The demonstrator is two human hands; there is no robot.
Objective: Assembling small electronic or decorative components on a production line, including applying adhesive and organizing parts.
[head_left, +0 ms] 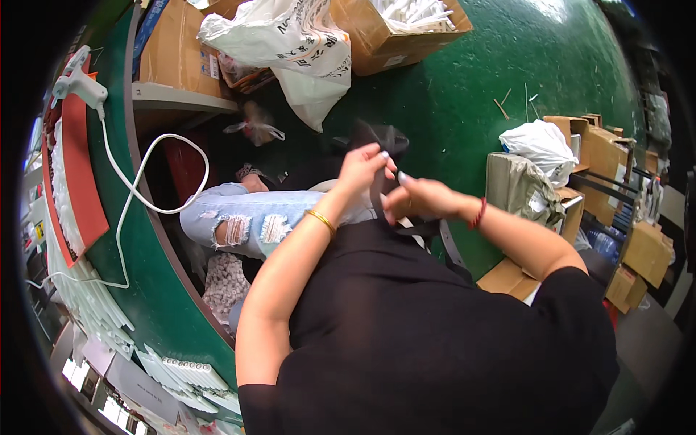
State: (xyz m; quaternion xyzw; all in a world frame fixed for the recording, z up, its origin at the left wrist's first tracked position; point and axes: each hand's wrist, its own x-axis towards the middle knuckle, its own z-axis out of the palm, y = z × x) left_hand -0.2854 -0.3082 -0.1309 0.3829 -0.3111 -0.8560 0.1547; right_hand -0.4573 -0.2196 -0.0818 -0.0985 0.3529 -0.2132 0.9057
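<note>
My left hand (364, 168), below a gold bangle, is pinched closed on a dark, thin, strap-like thing (377, 190) above my lap. Beyond its fingertips the same dark material spreads into a loose, partly see-through piece (380, 136), blurred at its edges. My right hand (426, 199), with a red cord at the wrist, is closed close beside it, its fingers curled against the dark strap. Motion smears the right fingers somewhat. Whether the strap and the loose piece are one thing, I cannot tell.
On my left a green bench (156, 290) carries a white glue gun (81, 85) with a looping cord and rows of white tubes (188, 371). Ahead stand a white woven sack (312, 54) and a carton (402, 51) of white pieces. Cartons (602, 163) are stacked at right.
</note>
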